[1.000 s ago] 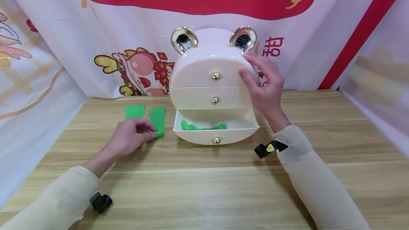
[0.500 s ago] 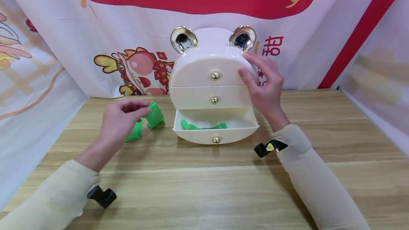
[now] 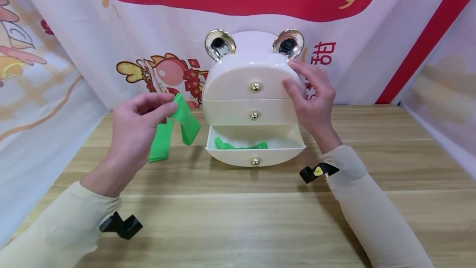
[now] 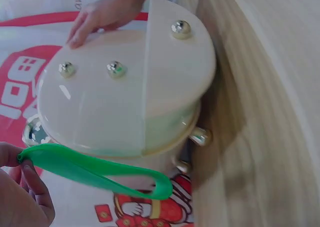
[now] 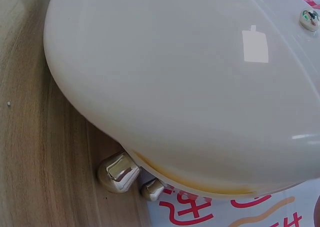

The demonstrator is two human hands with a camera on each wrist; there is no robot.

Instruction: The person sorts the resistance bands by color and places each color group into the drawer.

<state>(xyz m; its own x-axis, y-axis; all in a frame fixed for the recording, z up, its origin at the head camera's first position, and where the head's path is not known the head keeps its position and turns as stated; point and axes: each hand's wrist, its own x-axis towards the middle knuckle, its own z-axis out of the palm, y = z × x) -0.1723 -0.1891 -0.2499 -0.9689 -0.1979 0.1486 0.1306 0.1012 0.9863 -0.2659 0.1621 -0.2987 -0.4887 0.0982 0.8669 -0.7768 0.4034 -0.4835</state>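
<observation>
My left hand (image 3: 135,131) pinches one end of a flat green band (image 3: 187,121) between thumb and fingers, raised off the table; the left wrist view shows this green band (image 4: 95,168) hanging as a long folded loop. Below it, a second green strip (image 3: 160,142) lies on the table. A white rounded drawer box (image 3: 223,113) with two shiny eye-like knobs on top stands to the right. Its bottom drawer (image 3: 277,137) is pulled out, with a green piece (image 3: 241,145) inside. My right hand (image 3: 314,100) rests on the box's upper right edge, thumb on the front, a finger on top.
The wooden table (image 3: 238,218) runs up to a printed white and red cloth (image 3: 353,65) behind the box. More cloth hangs at both sides. The two upper drawers, each with a round metallic knob (image 3: 255,87), are closed.
My left hand has lifted the band off the table, upward and slightly left, and it now hangs from the fingers. My right hand has stayed on the box.
</observation>
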